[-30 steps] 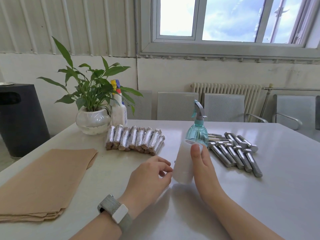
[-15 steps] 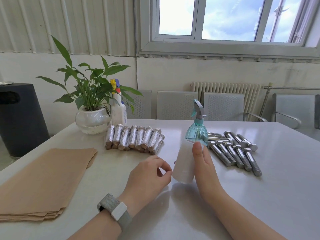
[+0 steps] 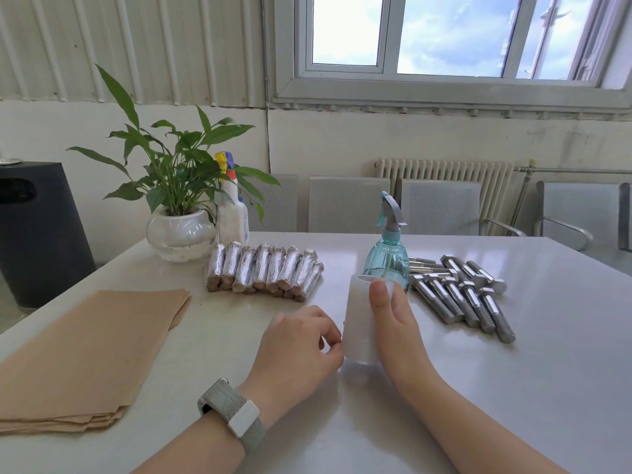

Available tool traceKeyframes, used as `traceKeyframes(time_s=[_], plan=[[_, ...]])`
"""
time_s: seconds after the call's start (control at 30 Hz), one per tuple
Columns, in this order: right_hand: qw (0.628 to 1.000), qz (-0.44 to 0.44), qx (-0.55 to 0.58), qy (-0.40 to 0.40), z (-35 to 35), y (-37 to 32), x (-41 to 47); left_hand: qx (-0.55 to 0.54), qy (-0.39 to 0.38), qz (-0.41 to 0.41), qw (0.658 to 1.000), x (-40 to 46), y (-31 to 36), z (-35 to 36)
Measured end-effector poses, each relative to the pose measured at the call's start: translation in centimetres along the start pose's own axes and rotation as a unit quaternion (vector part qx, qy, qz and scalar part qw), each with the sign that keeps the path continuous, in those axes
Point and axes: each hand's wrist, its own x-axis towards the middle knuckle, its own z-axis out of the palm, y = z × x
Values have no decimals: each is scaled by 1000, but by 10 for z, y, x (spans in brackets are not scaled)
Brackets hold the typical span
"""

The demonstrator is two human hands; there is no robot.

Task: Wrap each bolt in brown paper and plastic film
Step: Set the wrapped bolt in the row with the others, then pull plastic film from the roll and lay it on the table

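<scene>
Both hands are working at the roll of plastic film [image 3: 357, 323], which is standing upright on the white table [image 3: 547, 388] at the centre of the frame. Her right hand [image 3: 393, 330] is lying against the roll's right side, thumb stretched up its front. Left hand [image 3: 297, 347], wearing a wristband [image 3: 236, 413], is sitting with fingers curled, their tips picking at the roll's left edge. Bare steel bolts [image 3: 468, 295] are lying at centre right, wrapped bolts [image 3: 263, 270] in a row at upper centre, and brown paper sheets [image 3: 82, 350] are stacked at lower left. Behind the roll a teal spray bottle [image 3: 388, 254] is standing.
</scene>
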Motion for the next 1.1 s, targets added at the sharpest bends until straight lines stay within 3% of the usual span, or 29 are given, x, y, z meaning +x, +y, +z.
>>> traceKeyframes(time_s=[0.13,0.37,0.7,1.1], plan=[[1000,10,21,11,-1,0,1,-28,9,-32,999,1,-1,-2],[996,50,71,33,-5,0,6,-240,-6,-168,956,5,-5,-7],[1000,-20,5,10,0,1,2,-104,-5,-56,993,-1,5,-1],[1000,-25,9,5,-1,-1,1,-113,-21,-42,992,1,-2,-3]])
